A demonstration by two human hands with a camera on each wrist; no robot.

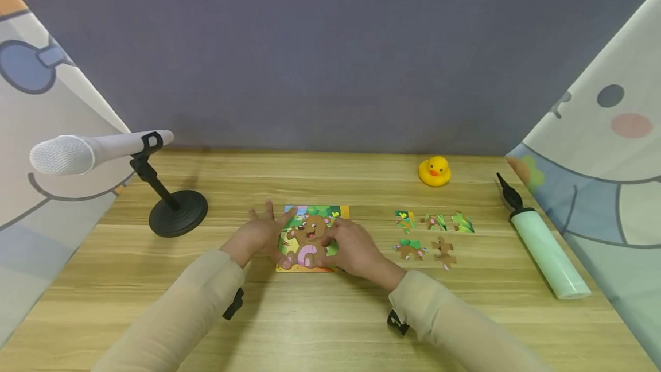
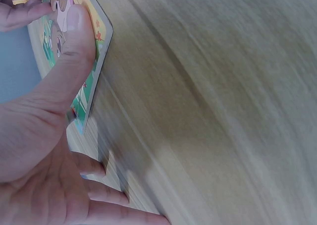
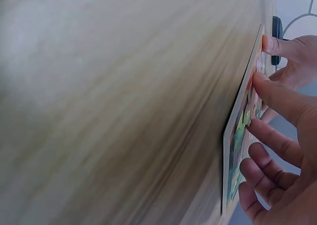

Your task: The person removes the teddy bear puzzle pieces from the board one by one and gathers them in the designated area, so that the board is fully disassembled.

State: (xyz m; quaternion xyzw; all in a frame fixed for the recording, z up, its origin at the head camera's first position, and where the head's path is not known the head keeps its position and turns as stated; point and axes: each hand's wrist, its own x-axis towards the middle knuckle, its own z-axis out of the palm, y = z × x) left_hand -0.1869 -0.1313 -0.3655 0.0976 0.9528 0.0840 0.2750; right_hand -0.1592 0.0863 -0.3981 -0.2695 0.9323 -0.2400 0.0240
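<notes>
The bear puzzle (image 1: 311,237) lies flat on the table (image 1: 330,314) between both hands: left hand (image 1: 261,233) spread, thumb pressing it; right hand (image 1: 351,248) fingertips apparently pressing too.

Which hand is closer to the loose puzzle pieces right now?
Right. The right hand rests on the puzzle board, just left of the loose pieces. The left hand sits at the board's far left edge, farther away.
</notes>
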